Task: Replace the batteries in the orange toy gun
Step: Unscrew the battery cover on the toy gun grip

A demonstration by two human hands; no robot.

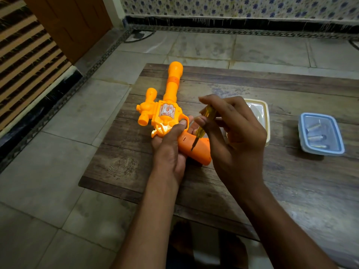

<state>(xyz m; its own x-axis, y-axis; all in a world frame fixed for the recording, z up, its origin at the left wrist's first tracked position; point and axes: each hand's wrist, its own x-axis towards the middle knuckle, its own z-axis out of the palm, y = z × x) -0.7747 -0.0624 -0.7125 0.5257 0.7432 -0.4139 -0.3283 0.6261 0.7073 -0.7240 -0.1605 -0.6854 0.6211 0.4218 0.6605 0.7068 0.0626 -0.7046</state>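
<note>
The orange toy gun point(167, 105) lies on its side over the left part of the wooden table point(291, 181), barrel pointing away from me. My left hand point(171, 144) grips it at the trigger and the top of the handle, thumb on the trigger guard. My right hand point(231, 131) pinches a screwdriver point(202, 127) with a clear yellow handle. Its dark tip stands on a hole in the orange handle point(202, 150).
A cream plastic container point(261, 113) sits just behind my right hand. Further right a blue-rimmed clear box point(320, 133) holds three batteries. The low table stands on a tiled floor, with a wooden door and slatted panel at the left.
</note>
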